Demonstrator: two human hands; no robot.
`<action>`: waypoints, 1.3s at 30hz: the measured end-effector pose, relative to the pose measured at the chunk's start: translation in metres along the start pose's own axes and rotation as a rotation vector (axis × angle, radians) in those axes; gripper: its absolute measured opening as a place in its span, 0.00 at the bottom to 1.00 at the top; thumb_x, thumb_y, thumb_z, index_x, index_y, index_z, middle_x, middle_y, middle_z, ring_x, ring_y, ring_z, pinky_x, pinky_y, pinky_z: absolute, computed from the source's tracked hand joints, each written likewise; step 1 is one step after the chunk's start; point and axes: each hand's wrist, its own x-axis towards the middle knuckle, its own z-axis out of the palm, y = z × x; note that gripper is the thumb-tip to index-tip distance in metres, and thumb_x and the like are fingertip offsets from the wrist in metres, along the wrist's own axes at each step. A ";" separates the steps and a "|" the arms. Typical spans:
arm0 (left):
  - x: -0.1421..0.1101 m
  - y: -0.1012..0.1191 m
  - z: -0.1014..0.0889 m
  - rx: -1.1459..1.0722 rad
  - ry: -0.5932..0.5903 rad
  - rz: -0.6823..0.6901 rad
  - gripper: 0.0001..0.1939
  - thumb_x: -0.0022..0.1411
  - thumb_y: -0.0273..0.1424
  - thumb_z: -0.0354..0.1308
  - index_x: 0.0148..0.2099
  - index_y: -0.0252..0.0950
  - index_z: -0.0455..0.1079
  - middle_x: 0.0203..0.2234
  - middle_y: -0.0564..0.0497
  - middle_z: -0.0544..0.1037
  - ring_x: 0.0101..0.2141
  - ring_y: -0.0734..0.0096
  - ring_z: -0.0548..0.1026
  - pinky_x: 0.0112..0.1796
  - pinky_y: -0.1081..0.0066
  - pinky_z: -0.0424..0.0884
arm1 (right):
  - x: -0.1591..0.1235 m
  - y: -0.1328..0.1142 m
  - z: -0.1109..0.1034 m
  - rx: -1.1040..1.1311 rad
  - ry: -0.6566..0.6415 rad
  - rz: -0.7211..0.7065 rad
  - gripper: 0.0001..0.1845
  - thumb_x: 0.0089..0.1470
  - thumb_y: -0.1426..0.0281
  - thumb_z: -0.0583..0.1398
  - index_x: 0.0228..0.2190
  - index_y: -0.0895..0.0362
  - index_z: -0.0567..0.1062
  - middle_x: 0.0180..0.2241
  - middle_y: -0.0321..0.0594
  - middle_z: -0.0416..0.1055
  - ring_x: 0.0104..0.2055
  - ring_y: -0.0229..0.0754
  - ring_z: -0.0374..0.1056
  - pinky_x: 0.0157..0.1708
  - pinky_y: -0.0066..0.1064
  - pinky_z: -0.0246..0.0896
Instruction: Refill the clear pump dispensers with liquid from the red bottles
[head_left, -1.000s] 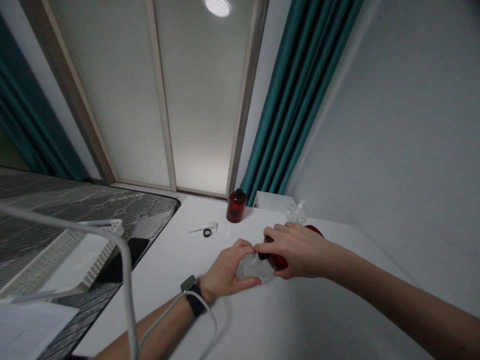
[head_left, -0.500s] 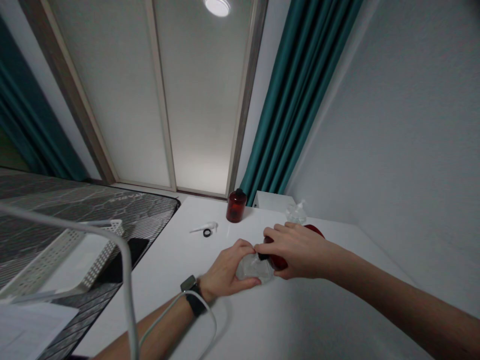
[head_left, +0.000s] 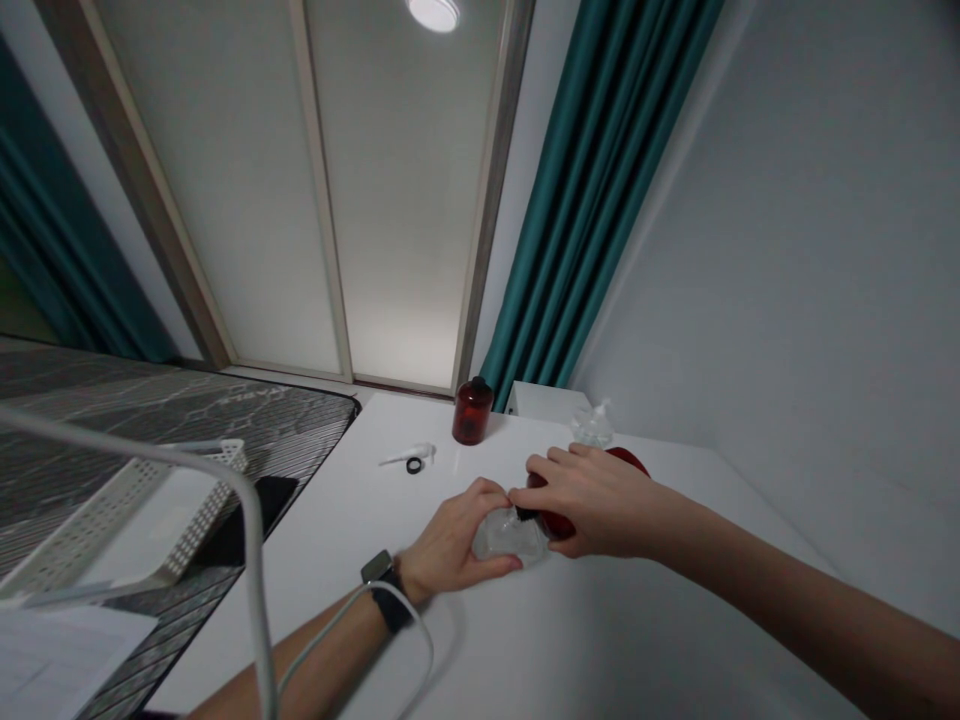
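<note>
1. Far left: a sheet of paper (head_left: 60, 660) lies at the lower corner, on a gray patterned mat (head_left: 172, 420). A white perforated basket (head_left: 142, 510) rests on the mat, with a flat black object (head_left: 255, 510) just beside it. A white curved rod (head_left: 251, 560) crosses this area near the camera.
2. Left of center: a white table (head_left: 322, 530) runs along the mat. A white pump head (head_left: 409, 455) and a black ring (head_left: 413, 466) lie on it, just beside each other.
3. Behind them: a dark red bottle (head_left: 472, 415) with a black cap stands upright near the back table edge.
4. Center: the left hand (head_left: 450, 540), with a black wristwatch (head_left: 382, 592) on its wrist, is clenched around a clear plastic bottle (head_left: 504, 535). That bottle is held at the table surface; contact with the table cannot be confirmed.
5. Right of center: the right hand (head_left: 592, 505) is closed over a red bottle (head_left: 559, 522), which it mostly hides. A small black part (head_left: 523, 514) sits where this bottle meets the clear plastic bottle; its exact type is too small to tell.
6. Far back right: a clear pump bottle (head_left: 592, 428) stands near a white box (head_left: 532, 402), in front of a teal curtain (head_left: 600, 200).
</note>
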 end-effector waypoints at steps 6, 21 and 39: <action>-0.001 0.000 0.000 -0.005 -0.014 -0.033 0.24 0.60 0.40 0.62 0.55 0.39 0.62 0.45 0.45 0.71 0.45 0.59 0.73 0.45 0.62 0.71 | 0.000 0.000 0.002 -0.026 0.012 0.003 0.20 0.53 0.63 0.64 0.49 0.48 0.71 0.39 0.43 0.72 0.37 0.50 0.69 0.34 0.37 0.59; 0.000 0.001 -0.001 0.000 0.012 0.002 0.23 0.61 0.39 0.62 0.55 0.40 0.61 0.45 0.46 0.71 0.45 0.60 0.73 0.44 0.62 0.72 | 0.001 0.000 0.001 -0.070 0.010 -0.018 0.23 0.53 0.63 0.65 0.51 0.49 0.70 0.40 0.43 0.72 0.37 0.50 0.69 0.34 0.38 0.60; 0.001 0.002 -0.002 -0.006 0.019 0.013 0.25 0.60 0.36 0.64 0.56 0.41 0.59 0.46 0.47 0.70 0.46 0.61 0.72 0.46 0.62 0.71 | 0.003 0.000 0.002 -0.172 0.058 -0.051 0.18 0.55 0.64 0.64 0.47 0.51 0.71 0.40 0.44 0.73 0.37 0.51 0.70 0.31 0.38 0.60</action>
